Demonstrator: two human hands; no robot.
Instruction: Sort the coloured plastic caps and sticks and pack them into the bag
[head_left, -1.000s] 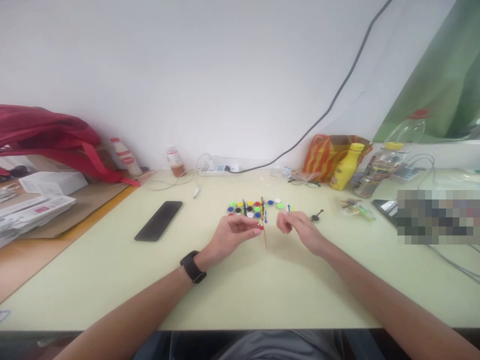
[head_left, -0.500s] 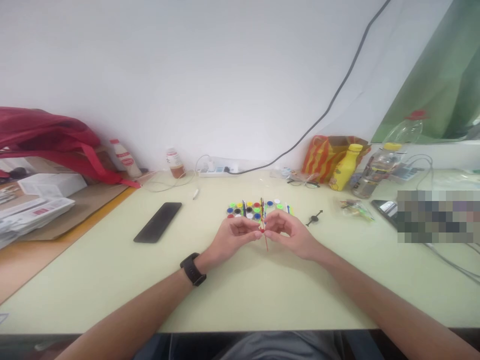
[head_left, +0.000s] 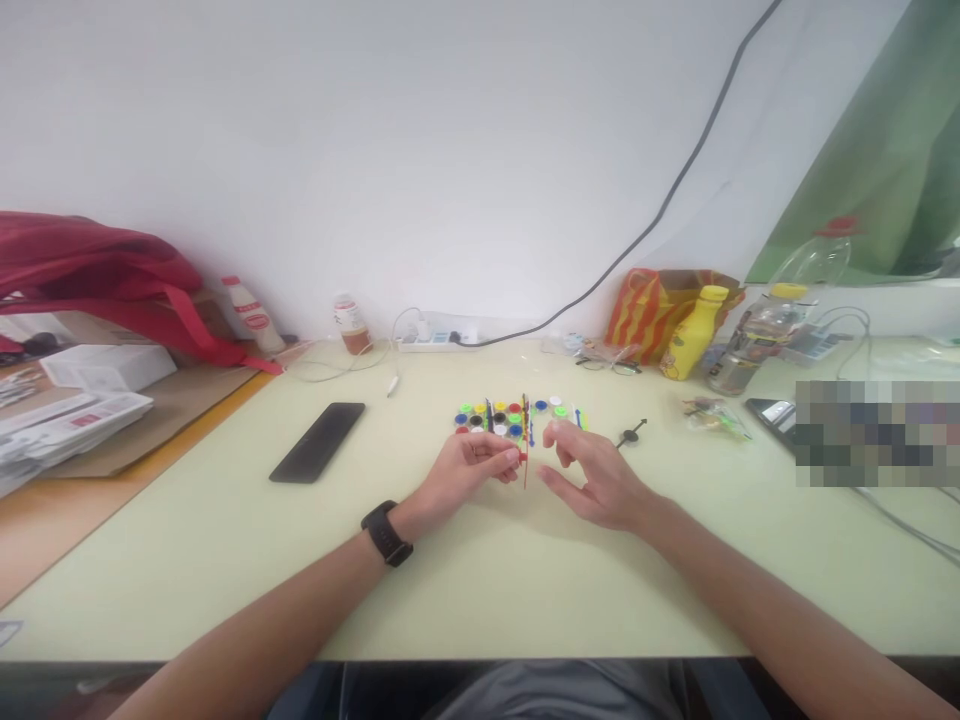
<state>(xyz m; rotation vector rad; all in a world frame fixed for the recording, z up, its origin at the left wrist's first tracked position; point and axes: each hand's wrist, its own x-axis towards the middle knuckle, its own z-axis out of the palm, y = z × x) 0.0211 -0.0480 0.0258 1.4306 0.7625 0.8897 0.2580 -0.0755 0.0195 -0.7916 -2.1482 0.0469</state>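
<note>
Between the thumb and fingers of my left hand is a thin red stick-like piece with a small red part at the pinch; its exact kind is too small to make out. My right hand is just to the right, thumb and forefinger spread apart, holding nothing. Beyond both hands lie several round coloured discs in rows, white, red, yellow, blue, green and black. Thin coloured arrow-shaped pieces, among them a blue one, lie among them. Right of my right hand rests a black arrow with a round centre.
A black phone lies to the left. Bottles, a yellow one among them, and a striped bag stand at the back right. A power strip sits by the wall. A small plastic packet lies at right.
My right hand has let go of the red piece and drawn back to the right, its fingers opening. My left hand still pinches the piece, which now hangs more upright.
</note>
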